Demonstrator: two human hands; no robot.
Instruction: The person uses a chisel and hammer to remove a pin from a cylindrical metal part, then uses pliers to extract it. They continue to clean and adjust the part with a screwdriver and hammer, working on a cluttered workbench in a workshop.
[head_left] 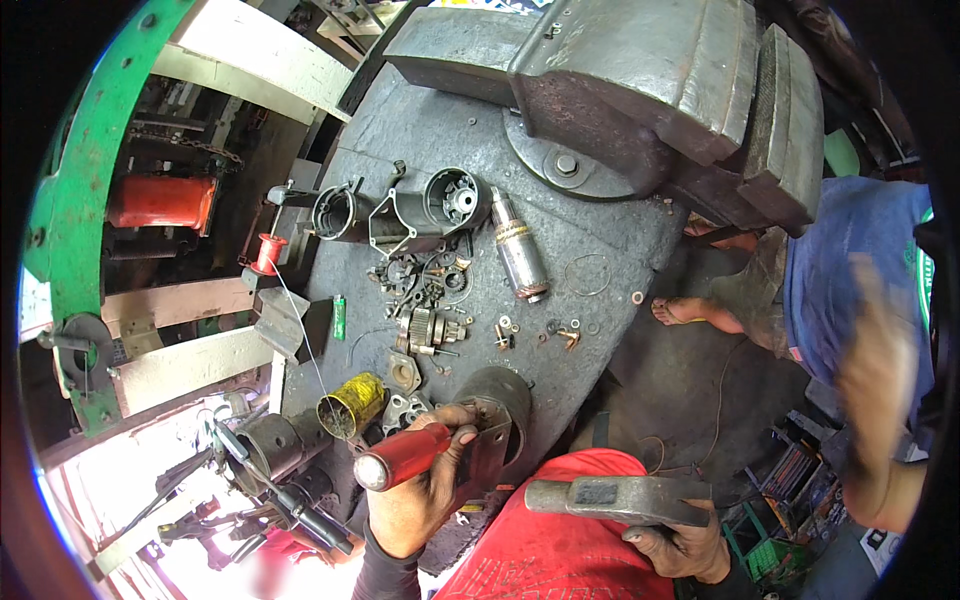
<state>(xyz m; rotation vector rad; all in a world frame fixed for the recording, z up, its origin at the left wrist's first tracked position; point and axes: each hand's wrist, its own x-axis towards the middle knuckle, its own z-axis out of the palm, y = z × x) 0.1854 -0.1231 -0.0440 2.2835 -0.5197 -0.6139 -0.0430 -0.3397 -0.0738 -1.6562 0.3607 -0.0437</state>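
Note:
My left hand (410, 512) is closed around a screwdriver with a red handle (402, 458), its pale butt end turned toward me. The screwdriver's tip is hidden. Just beyond those fingers a dark cylindrical motor housing (512, 398) lies near the bench edge; I cannot tell whether the tool touches it. To the right, over my red shirt, my right hand (690, 550) grips a hammer (608, 498) close behind its worn metal head. A yellow can (352, 405) with dark contents stands left of the housing. Farther off lie a motor armature (520, 262) and a gear assembly (428, 330).
A large bench vise (640, 80) fills the far end of the dark metal bench (400, 120). Open castings (425, 215), small washers and bolts lie across it. A red spool (267, 254) with string sits at left. At right, a person in a blue shirt (840, 270) has a blurred arm.

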